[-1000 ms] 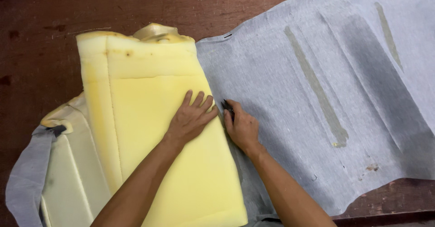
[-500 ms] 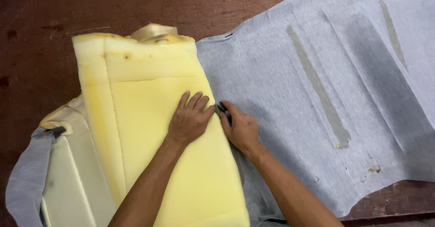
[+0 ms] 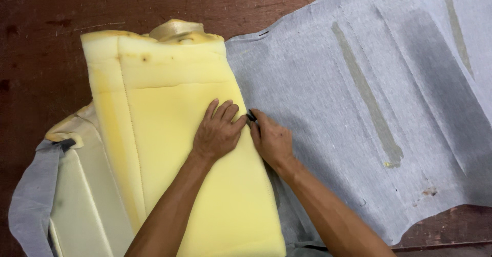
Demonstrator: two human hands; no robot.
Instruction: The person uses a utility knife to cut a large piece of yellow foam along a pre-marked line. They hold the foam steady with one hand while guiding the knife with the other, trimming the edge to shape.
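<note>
L hand (image 3: pixel 218 134) is pressing flat, fingers spread, on yellow foam cushion (image 3: pixel 169 113); R hand (image 3: pixel 270 140) is pinching a small dark marker (image 3: pixel 251 116) against grey fabric (image 3: pixel 328 103) at foam's edge.

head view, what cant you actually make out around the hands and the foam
- Small dark tool in the head view: mostly hidden by the right hand; its kind is unclear.
- Foam slab: near end cut off by the bottom edge.
- Grey fabric: runs past the right edge.
- Left hand: palm hidden, pressed on the foam.

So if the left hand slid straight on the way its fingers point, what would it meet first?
Likely the right hand: the left hand lies flat on the yellow foam, its fingers aimed up and right toward the foam's edge, where the right hand holds a small dark tool.
</note>
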